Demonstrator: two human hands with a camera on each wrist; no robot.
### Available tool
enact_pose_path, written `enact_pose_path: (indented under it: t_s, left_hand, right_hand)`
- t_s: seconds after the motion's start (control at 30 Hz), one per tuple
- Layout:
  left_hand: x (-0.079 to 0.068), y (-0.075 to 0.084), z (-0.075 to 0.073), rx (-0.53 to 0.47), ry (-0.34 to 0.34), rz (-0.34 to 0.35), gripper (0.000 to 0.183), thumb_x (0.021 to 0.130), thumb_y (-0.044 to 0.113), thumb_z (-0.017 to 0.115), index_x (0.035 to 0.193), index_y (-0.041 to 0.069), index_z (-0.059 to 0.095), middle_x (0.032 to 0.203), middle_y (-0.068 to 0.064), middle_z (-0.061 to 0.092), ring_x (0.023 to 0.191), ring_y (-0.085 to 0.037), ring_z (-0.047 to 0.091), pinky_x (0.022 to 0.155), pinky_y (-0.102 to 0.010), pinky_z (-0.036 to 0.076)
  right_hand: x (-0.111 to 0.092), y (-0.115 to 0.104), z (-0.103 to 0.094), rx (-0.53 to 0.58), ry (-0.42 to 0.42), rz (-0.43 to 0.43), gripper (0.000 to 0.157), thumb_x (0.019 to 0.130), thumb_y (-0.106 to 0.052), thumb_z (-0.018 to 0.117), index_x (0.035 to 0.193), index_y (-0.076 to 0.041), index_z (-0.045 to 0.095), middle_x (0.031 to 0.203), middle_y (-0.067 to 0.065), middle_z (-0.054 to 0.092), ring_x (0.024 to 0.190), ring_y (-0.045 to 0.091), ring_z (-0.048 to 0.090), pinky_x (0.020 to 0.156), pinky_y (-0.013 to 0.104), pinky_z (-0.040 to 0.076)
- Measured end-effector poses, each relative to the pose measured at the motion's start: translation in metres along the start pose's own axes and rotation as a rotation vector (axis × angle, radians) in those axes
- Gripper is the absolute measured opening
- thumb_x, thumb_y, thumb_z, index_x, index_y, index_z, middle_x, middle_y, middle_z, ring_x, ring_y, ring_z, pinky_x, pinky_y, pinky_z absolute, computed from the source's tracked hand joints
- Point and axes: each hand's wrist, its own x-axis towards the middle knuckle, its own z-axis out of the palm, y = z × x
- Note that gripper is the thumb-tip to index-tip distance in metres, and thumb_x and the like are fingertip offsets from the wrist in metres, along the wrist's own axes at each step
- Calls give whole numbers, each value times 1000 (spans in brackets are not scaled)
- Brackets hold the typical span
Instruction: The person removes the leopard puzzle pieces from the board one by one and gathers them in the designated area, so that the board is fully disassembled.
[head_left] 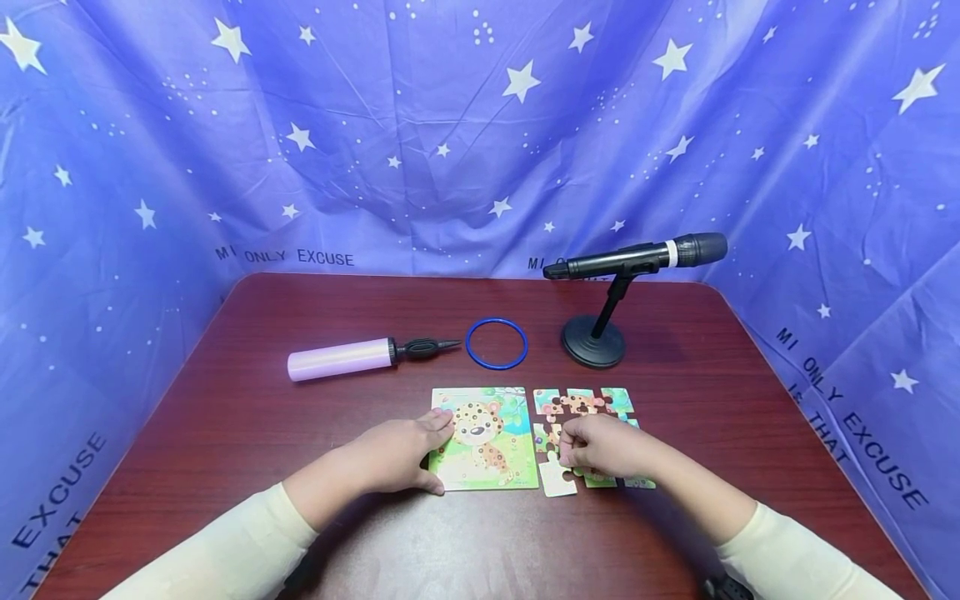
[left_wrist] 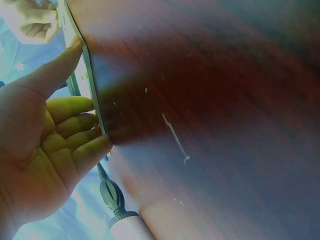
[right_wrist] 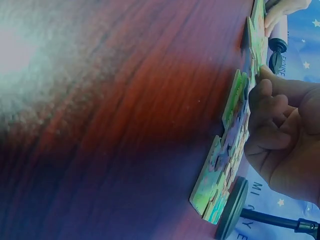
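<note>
The left hand (head_left: 401, 454) lies at the left edge of a square leopard picture board (head_left: 487, 475). Its fingers are fairly straight and rest on the board's edge, with the thumb (left_wrist: 60, 70) touching near the lower corner. To the right, the right hand (head_left: 603, 446) is over a group of jigsaw pieces (head_left: 547, 402) laid out in rows. With curled fingers, it pinches a pale puzzle piece (head_left: 557, 479) at the group's lower left corner. In the right wrist view, the thumb and finger meet at the pieces' edge. The hand hides several middle pieces.
A pink hand pump (head_left: 341, 360) with a black nozzle lies behind the board to the left. A blue ring (head_left: 497, 367) is at its right. A black microphone (head_left: 637, 258) sits on a round-based stand (head_left: 592, 343) at the back right. A starry curtain (head_left: 420, 100) surrounds the table.
</note>
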Motion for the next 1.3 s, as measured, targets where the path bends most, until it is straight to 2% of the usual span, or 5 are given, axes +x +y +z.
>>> enact_pose_path:
  t_s: [0.43, 0.7, 0.9, 1.1, 1.3]
  left_hand:
    - [-1, 1, 0, -3, -9, -9, 88, 79, 53, 74, 146, 3, 45, 156, -13, 36, 146, -27, 33, 117, -43, 33]
    - [-2, 1, 1, -15, -3, -9, 87, 80, 52, 74, 146, 3, 45, 156, -13, 36, 145, -28, 33, 117, -44, 32]
    - [-2, 1, 1, -33, -5, -26, 88, 81, 52, 74, 149, 6, 42, 158, -13, 33, 146, -29, 31, 117, -46, 31]
    - [-4, -2, 4, -61, 19, -9, 85, 86, 54, 67, 151, 8, 39, 160, -14, 28, 147, -32, 28, 117, -51, 31]
    - [-3, -2, -4, -90, 149, 8, 83, 91, 57, 59, 153, 9, 33, 162, -14, 23, 149, -34, 20, 118, -52, 28]
  right_hand:
    - [1, -1, 10, -213, 95, 38, 20, 91, -17, 63, 75, -25, 56, 58, -13, 50, 51, 3, 46, 48, 23, 38]
    - [0, -4, 6, -193, 99, 53, 22, 95, -28, 63, 75, -24, 55, 58, -12, 48, 50, 3, 44, 47, 23, 37]
    - [-2, -9, -10, -201, 178, 36, 21, 97, -37, 60, 79, -26, 55, 62, -11, 47, 52, 4, 44, 52, 24, 39]
    - [-8, -20, -29, -189, 330, 54, 16, 95, -43, 61, 96, -28, 61, 70, -10, 57, 61, 7, 51, 57, 27, 44]
    - [-11, -32, -36, -289, 469, 38, 45, 95, -54, 55, 127, -24, 58, 93, -10, 66, 83, 10, 62, 71, 34, 51]
